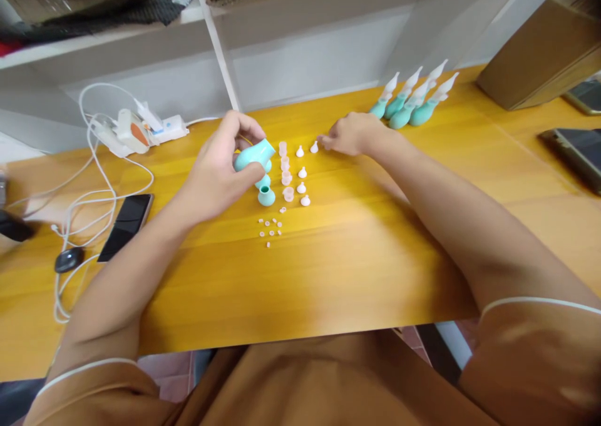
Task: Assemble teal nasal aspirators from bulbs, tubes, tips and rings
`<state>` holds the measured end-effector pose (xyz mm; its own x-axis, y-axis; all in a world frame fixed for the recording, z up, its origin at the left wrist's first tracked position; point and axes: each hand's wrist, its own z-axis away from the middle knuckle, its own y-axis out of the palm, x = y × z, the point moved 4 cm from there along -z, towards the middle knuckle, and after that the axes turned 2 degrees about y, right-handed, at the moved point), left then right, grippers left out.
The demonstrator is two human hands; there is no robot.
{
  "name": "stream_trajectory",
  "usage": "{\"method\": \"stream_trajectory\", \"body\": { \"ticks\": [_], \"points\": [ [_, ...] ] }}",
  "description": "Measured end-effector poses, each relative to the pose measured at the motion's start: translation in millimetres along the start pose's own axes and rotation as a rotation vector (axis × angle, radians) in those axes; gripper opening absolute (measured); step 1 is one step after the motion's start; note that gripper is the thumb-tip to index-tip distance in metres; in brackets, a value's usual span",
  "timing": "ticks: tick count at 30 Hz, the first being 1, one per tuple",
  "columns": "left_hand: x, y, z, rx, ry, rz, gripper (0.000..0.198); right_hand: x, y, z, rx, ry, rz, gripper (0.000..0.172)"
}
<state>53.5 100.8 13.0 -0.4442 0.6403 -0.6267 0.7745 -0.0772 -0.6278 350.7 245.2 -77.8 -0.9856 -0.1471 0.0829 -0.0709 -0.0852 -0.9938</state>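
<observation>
My left hand (218,169) grips a teal squeeze bulb (253,156), tilted with its open neck toward the right. Below it, more teal bulbs (266,196) stand in a column, partly hidden by the hand. My right hand (352,133) is low over the table with fingers bent together, its fingertips beside a small white cone-shaped tip (314,147). Whatever may be between those fingertips is too small to make out. Several more white tips (301,188) stand in a column, next to a column of translucent pinkish collars (288,193). Tiny pinkish rings (272,233) lie scattered nearer to me.
Several assembled teal bulbs with clear nozzles (416,104) stand at the back right, near a cardboard box (539,54). On the left are a power strip (169,129), white cables (113,194), a phone (126,226) and a black mouse-like object (69,259). A dark device (575,154) lies far right.
</observation>
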Motion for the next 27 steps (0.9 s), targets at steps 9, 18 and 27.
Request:
{"method": "stream_trajectory", "body": {
  "ticks": [9,18,27],
  "points": [
    [-7,8.7,0,-0.049,-0.013,0.078,0.045,29,-80,55,-0.339,-0.193,-0.495,0.079],
    [-9,15.2,0,-0.092,0.102,0.143,0.06,117,-77,111,-0.011,-0.658,-0.898,0.075],
    [-16,13.6,3,0.053,0.015,0.074,0.014,1,-97,59,-0.215,-0.053,-0.164,0.074]
  ]
}}
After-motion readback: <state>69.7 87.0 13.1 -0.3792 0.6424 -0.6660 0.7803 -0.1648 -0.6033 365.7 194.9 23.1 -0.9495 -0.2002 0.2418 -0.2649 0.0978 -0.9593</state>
